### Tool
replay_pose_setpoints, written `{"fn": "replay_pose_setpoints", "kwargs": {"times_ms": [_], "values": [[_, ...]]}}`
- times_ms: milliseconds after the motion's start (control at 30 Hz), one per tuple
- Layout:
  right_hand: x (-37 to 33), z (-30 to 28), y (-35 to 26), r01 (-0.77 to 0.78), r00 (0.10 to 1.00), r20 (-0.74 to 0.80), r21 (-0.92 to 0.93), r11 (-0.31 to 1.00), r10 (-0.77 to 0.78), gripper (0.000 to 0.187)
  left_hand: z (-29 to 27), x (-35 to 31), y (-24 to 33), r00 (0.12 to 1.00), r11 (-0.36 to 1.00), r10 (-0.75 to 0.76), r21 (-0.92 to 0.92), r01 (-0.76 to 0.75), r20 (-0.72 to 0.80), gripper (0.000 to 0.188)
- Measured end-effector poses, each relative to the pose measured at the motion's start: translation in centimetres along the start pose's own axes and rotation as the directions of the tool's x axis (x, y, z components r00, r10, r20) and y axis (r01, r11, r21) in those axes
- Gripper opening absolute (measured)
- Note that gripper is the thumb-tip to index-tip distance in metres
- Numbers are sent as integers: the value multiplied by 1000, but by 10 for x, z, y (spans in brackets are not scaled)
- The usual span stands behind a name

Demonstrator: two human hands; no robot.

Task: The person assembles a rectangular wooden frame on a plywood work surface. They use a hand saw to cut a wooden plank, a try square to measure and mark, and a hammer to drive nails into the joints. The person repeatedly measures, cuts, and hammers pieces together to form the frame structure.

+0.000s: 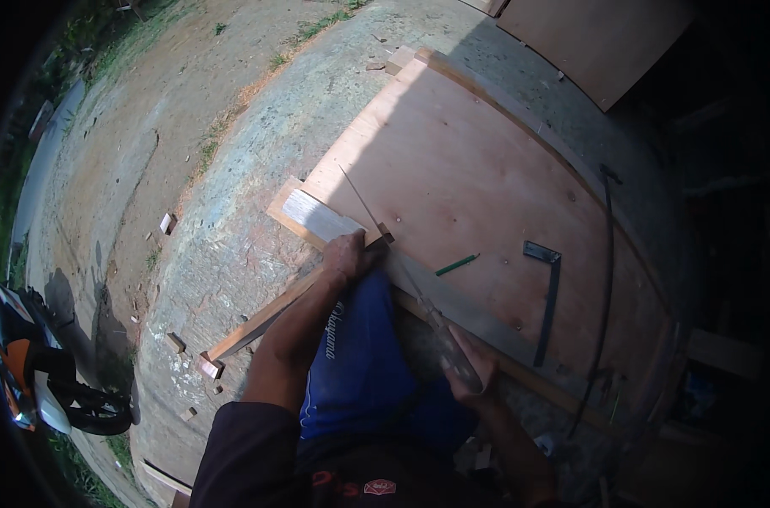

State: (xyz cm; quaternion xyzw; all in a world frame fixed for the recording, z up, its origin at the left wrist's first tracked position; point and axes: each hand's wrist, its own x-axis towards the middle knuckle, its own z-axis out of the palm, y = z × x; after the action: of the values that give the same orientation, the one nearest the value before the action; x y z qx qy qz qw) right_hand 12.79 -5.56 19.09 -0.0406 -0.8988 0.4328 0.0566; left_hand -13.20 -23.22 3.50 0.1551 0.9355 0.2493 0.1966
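My right hand [475,378] is wrapped round the handle of a handsaw [419,296]. Its thin blade runs up and to the left, crossing the end of a short wooden board [324,217], with the tip beyond it. That board lies at the near left corner of a large plywood panel [470,161]. My left hand [346,254] grips the board close beside the blade, its fingers partly hidden. Below it, my blue-clad leg [351,339] presses near the panel's edge. A green pencil [458,265] and a try square [548,296] lie on the panel, right of the saw.
A narrow wooden strip [262,320] slants down left from the board. A dark bar with a bent end [607,220] lies along the panel's right side. Small offcuts [175,342] dot the concrete. A motorcycle [51,381] stands far left; another wooden sheet [596,42] is at the back right.
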Motion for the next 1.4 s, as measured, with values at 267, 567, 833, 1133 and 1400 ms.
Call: {"fn": "replay_pose_setpoints", "kwargs": {"times_ms": [267,567,833,1133,1400], "values": [[18,1,-15,113,994,13,-16,993,-113,58,-12,-5,-7,994,996,-82,-46,78,-78,45],[24,-23,-11,-25,997,79,4,1000,24,54,2,-4,-13,995,995,-93,-39,91,-44,46],[0,-1,-6,47,998,-30,-5,999,-47,58,-3,1,-13,997,998,66,17,-65,-49,42],[-42,2,58,-338,940,23,210,917,341,57,17,30,1,967,961,186,171,-216,174,21],[-23,29,15,-113,993,-20,53,992,114,56,-10,9,-20,994,997,78,12,-79,73,19]]}}
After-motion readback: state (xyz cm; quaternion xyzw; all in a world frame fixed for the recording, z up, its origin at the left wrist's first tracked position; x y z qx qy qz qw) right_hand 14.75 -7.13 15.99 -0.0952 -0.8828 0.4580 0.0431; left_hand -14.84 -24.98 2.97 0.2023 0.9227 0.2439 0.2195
